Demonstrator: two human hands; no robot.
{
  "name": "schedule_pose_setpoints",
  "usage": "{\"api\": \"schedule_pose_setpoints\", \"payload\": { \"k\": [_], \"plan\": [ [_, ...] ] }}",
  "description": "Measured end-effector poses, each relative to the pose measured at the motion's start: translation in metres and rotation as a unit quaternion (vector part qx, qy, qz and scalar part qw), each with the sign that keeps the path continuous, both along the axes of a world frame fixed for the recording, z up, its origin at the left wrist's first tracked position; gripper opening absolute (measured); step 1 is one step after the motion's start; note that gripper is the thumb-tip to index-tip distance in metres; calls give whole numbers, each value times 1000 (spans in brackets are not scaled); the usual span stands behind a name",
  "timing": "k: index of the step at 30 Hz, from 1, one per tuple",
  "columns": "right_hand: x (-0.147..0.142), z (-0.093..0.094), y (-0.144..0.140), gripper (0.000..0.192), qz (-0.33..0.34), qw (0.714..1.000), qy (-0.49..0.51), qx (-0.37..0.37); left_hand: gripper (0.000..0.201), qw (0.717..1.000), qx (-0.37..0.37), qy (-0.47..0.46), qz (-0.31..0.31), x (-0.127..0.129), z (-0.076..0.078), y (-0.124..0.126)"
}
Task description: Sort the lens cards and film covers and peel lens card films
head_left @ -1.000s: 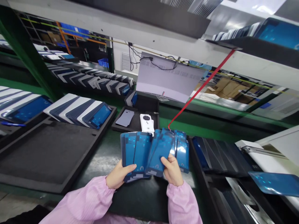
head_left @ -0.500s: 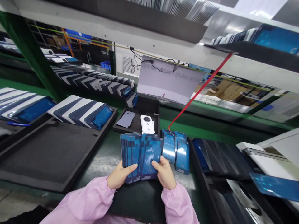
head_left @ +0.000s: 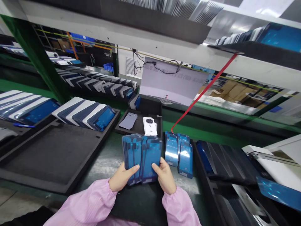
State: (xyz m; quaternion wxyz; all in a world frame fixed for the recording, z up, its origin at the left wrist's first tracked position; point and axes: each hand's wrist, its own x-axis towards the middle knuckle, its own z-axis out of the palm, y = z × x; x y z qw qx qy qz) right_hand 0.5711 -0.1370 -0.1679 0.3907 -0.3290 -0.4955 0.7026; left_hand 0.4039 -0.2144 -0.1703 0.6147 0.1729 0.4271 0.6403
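A fanned stack of phone back panels [head_left: 150,157] with blue film is held upright between my two hands, above the dark green bench. My left hand [head_left: 122,178] grips the left part of the fan, thumb on its front and fingers hidden behind. The right edge is pinched by my right hand [head_left: 165,175], its thumb lying on the front panel. Just right of the fan, two overlapping piles of blue-filmed panels [head_left: 185,157] lie on the bench. Behind it, a white panel with a round camera area [head_left: 150,125] and a grey panel [head_left: 128,121] rest in a small black tray [head_left: 139,129].
On the left, a large black foam tray [head_left: 47,153] carries a leaning row of white and dark panels [head_left: 84,113]. More dark panels [head_left: 225,161] fill a tray at right. A red strap [head_left: 204,92] slants from the overhead shelf [head_left: 131,37] down to the bench.
My right hand and the front panels have shifted slightly; the right side of the fan now stands straighter and glints less. The view has moved a little. Both hands keep their grip.
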Motion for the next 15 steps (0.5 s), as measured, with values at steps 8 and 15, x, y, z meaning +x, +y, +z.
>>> {"api": "schedule_pose_setpoints", "payload": {
  "k": [8, 15],
  "plan": [
    [7, 5, 5, 34, -38, 998, 41, -13, 50, 998, -34, -43, -6, -4, 0, 0],
    [-1, -1, -2, 36, 24, 1000, -2, 4, 49, 1000, -4, -28, -12, -2, -1, 1]
  ]
}}
